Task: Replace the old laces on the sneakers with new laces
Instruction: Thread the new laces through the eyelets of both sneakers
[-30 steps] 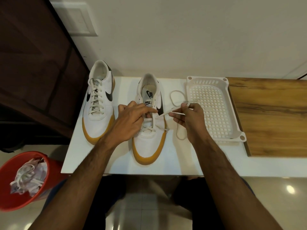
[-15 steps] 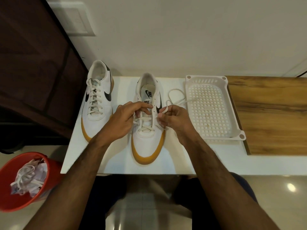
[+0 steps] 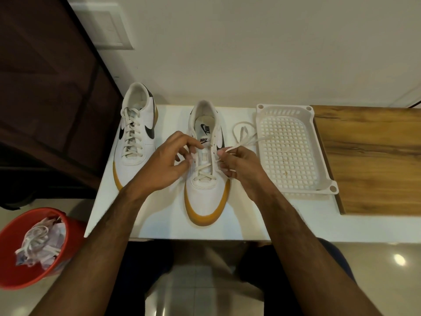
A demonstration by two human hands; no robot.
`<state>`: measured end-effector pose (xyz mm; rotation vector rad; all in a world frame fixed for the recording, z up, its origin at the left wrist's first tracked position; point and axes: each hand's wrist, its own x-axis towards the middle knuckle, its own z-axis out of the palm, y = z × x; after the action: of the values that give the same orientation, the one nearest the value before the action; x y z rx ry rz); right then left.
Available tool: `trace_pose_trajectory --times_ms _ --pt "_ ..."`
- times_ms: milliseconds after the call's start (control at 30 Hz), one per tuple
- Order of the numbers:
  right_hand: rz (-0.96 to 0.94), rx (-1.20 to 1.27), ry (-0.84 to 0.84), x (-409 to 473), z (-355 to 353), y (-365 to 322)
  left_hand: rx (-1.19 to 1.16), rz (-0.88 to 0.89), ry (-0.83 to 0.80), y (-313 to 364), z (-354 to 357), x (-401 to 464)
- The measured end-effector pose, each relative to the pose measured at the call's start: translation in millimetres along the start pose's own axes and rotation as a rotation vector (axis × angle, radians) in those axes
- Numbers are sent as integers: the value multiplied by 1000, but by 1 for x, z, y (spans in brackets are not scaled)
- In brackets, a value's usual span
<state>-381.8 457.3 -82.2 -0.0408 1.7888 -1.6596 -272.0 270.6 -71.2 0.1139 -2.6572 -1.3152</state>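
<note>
Right hand point(image 3: 239, 166) pinches lace point(image 3: 248, 141) at sneaker's point(image 3: 206, 169) 3 o'clock side; left hand point(image 3: 168, 160), fingers curled, pinches its 9 o'clock eyelet edge. Sneaker mid-worktop point(image 3: 159, 224), half laced.

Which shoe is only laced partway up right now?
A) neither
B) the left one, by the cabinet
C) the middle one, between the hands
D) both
C: the middle sneaker shows crossings only near its toe, while the left sneaker is laced to the top.
</note>
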Motion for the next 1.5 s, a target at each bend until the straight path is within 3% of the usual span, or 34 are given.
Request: trace_pose_trajectory --times_ms 133,300,467,667,800,933,1100,1167,1300,1500 --pt "-61 -101 -28 2 -2 2 22 -150 -105 5 0 -5" --pt "-105 -115 -33 1 -3 4 -19 -288 -70 2 -1 -3" --pt "-102 -40 -21 2 -3 4 -21 -297 -137 2 2 -3" --pt "-39 99 68 1 -1 2 42 -213 -144 -2 4 -4" --pt "-9 129 71 1 -1 -1 175 47 -76 6 10 0" --pt "-81 58 97 0 -7 -7 597 271 -32 18 41 5" --pt "-154 -263 311 8 -37 -12 698 202 -11 14 59 6" --pt "-142 -392 214 5 -48 -15 612 156 -6 15 60 7" --pt "-67 -538 -186 -2 -45 -17 302 40 -6 12 55 10" --pt "-96 -441 -295 -6 -42 -24 127 -28 -82 14 52 9"
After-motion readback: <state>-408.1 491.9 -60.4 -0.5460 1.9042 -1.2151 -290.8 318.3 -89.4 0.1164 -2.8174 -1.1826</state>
